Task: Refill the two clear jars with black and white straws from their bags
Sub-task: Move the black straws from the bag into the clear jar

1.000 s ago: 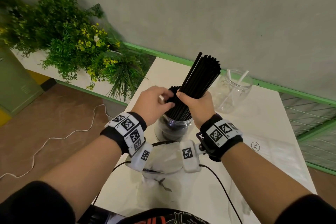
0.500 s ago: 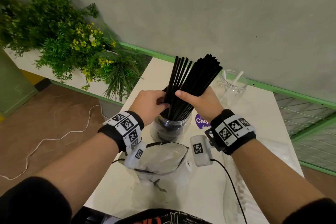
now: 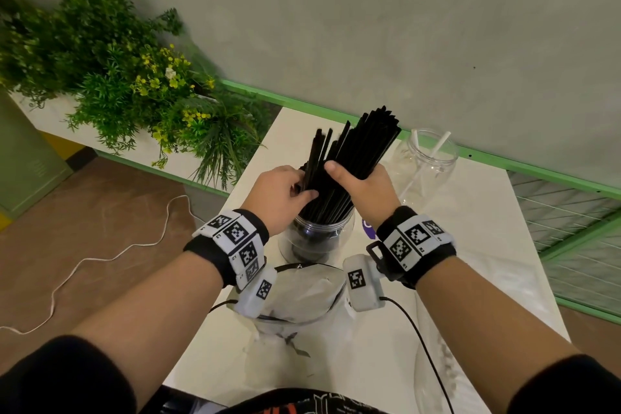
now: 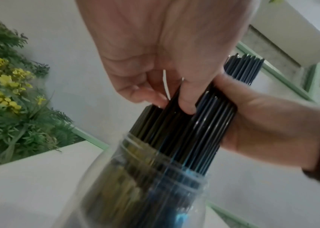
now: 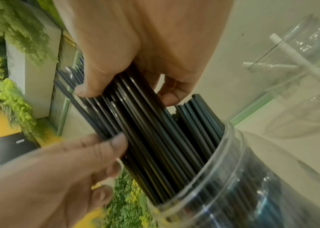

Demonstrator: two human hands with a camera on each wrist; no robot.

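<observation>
A person's right hand (image 3: 364,190) wraps its fingers (image 5: 171,92) and thumb around a thick bundle of slim, glossy black straws (image 3: 349,158), the lower ends standing inside a round clear plastic jar (image 3: 316,239) on the smooth white worktop (image 3: 470,245). The left hand (image 3: 280,197) pinches a few straws at the bundle's left edge, its fingers (image 4: 187,98) curled among the tubes just above the jar's ribbed mouth. The bundle leans to the right and fans out at the top. A second clear jar (image 3: 428,168) stands behind and to the right, near the wall, holding two white straws (image 3: 440,144) tilted against its rim. A crumpled transparent bag (image 3: 302,296) lies on the worktop just in front of the first jar, between the wrists. Leafy green plants with small yellow flowers (image 3: 141,87) fill a planter to the left.
</observation>
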